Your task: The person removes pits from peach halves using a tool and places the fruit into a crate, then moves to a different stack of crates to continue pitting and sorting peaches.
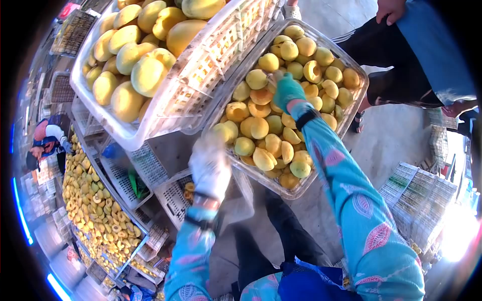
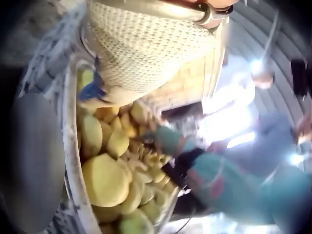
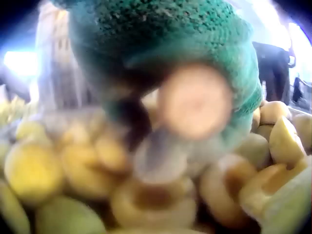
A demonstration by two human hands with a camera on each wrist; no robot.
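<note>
A white-gloved left hand (image 1: pixel 210 165), blurred by motion, is at the left rim of the lower crate (image 1: pixel 296 194), beside a yellow-green fruit (image 1: pixel 226 131). In the left wrist view the glove (image 2: pixel 146 53) hangs over fruit (image 2: pixel 106 180); whether it holds any is hidden. The right hand (image 1: pixel 288 93), in a green glove with bare fingertips, reaches among whole and halved yellow fruit (image 1: pixel 259 128) near the crate's middle. Seen by the right wrist camera, that hand (image 3: pixel 170 63) has bent fingers pointing down at blurred fruit (image 3: pixel 153 200); a grip cannot be made out.
A fuller white crate (image 1: pixel 188 95) of larger yellow fruit stands at the upper left, against the lower crate. Another person's dark-clad leg (image 1: pixel 401 60) is at the right. More crates (image 1: pixel 419 200) stand beyond. Far left, someone (image 1: pixel 50 135) bends by a long heap of fruit (image 1: pixel 100 210).
</note>
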